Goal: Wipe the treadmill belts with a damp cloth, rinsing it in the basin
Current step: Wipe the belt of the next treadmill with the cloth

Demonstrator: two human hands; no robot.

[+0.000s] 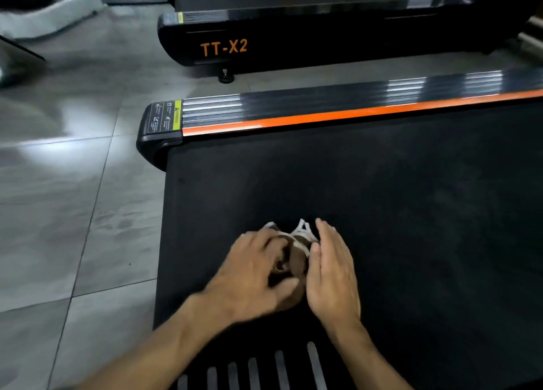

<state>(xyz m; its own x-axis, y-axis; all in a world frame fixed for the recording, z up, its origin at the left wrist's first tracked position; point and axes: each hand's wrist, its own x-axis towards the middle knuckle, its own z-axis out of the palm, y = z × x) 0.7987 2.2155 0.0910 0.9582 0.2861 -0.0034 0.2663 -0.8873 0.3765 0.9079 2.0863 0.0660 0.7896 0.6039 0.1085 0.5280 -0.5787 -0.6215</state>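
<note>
A bunched brown and white cloth lies on the black treadmill belt, near the belt's rear end. My left hand grips the cloth from the left, fingers curled over it and thumb underneath. On the cloth's right side my right hand presses against it with straight fingers. Most of the cloth is hidden between the two hands. No basin is in view.
An orange and silver side rail runs along the belt's far edge. A second treadmill marked TT-X2 stands beyond it. Grey floor tiles spread to the left. A ribbed black rail lies under my forearms.
</note>
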